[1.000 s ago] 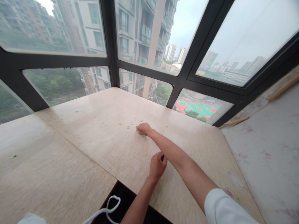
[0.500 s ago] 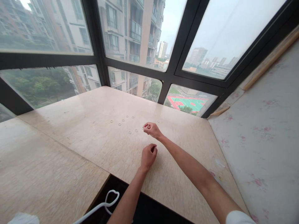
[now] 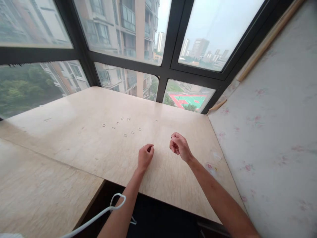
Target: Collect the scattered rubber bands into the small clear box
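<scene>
My left hand (image 3: 146,157) rests low over the pale stone ledge, fingers curled together, and whatever may be inside them is hidden. To its right, my right hand (image 3: 180,146) is also closed, thumb against the curled fingers; I cannot make out what it holds. Several small thin rings lie flat on the ledge beyond my left hand. One thin ring (image 3: 140,129) is closest to my hands, in a slanting row with another ring (image 3: 132,132). A separate ring (image 3: 156,121) lies further right, towards the window.
The marbled ledge (image 3: 81,145) runs up to dark window frames (image 3: 162,89). A floral-papered wall (image 3: 262,132) bounds the right side. Near it lies a clear plastic packet (image 3: 210,167) with red and yellow marks. A white cable (image 3: 99,214) loops by the ledge's front edge.
My right hand has drawn back to the right, away from the row; the ring at its fingertips now lies clear of it. My left hand keeps its curled shape. The camera view has shifted.
</scene>
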The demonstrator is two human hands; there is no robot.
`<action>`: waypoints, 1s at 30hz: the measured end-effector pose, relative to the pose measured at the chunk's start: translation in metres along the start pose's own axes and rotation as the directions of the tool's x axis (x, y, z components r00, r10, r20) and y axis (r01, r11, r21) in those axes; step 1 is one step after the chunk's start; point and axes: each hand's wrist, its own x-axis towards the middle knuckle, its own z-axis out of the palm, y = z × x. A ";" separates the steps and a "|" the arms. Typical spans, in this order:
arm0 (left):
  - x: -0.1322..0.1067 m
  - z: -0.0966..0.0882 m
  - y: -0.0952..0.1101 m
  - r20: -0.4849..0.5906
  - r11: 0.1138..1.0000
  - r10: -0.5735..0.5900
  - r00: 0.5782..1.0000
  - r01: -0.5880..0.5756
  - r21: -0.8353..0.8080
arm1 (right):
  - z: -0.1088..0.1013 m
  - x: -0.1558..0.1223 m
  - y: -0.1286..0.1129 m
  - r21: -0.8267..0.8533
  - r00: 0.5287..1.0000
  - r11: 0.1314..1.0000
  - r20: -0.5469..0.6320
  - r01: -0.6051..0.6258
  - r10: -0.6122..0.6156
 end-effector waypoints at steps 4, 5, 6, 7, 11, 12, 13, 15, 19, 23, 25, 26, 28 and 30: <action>0.001 0.000 0.001 -0.004 1.000 -0.011 1.000 0.011 0.014 | -0.023 -0.030 0.001 0.009 0.994 1.000 -0.107 -0.002 0.003; 0.001 0.000 0.001 -0.004 1.000 -0.012 1.000 0.012 0.018 | -0.027 -0.038 0.002 0.007 0.991 1.000 -0.131 -0.005 0.006; 0.002 0.000 0.002 -0.005 1.000 -0.013 1.000 0.013 0.022 | -0.032 -0.046 0.004 0.004 0.988 1.000 -0.156 -0.009 0.010; 0.002 -0.001 0.003 -0.006 1.000 -0.013 1.000 0.013 0.026 | -0.035 -0.053 0.006 0.002 0.983 1.000 -0.182 -0.016 0.016; 0.001 -0.002 0.005 -0.003 0.999 -0.024 1.000 0.024 0.032 | -0.050 -0.086 0.010 0.052 0.948 0.998 -0.315 -0.027 0.042; 0.001 -0.002 0.005 -0.003 0.999 -0.034 0.999 0.034 0.030 | -0.055 -0.095 0.011 0.065 0.934 0.998 -0.355 -0.027 0.049; 0.001 -0.002 0.006 -0.004 0.999 -0.045 0.999 0.045 0.029 | -0.060 -0.103 0.012 0.069 0.917 0.997 -0.396 -0.030 0.055; 0.001 -0.002 0.006 -0.002 0.997 -0.069 0.998 0.069 0.032 | -0.071 -0.119 0.014 0.038 0.877 0.998 -0.477 -0.047 0.060; 0.002 -0.001 0.008 0.008 0.994 -0.093 0.996 0.093 0.062 | -0.097 -0.148 0.022 -0.116 0.801 0.983 -0.597 -0.145 0.048; 0.002 -0.001 0.010 0.010 0.991 -0.093 0.996 0.092 0.099 | -0.116 -0.170 0.035 -0.228 0.751 0.935 -0.658 -0.273 0.059; 0.001 -0.001 0.012 0.015 0.990 -0.087 0.996 0.085 0.110 | -0.121 -0.177 0.040 -0.253 0.733 0.918 -0.678 -0.306 0.057; 0.001 -0.002 0.013 0.018 0.990 -0.083 0.996 0.081 0.116 | -0.123 -0.180 0.042 -0.265 0.727 0.911 -0.685 -0.318 0.054; 0.000 -0.002 0.015 0.026 0.989 -0.074 0.997 0.070 0.129 | -0.127 -0.181 0.045 -0.290 0.716 0.896 -0.696 -0.338 0.045; -0.001 -0.002 0.016 0.035 0.988 -0.066 0.997 0.060 0.144 | -0.130 -0.181 0.048 -0.327 0.713 0.874 -0.701 -0.358 0.029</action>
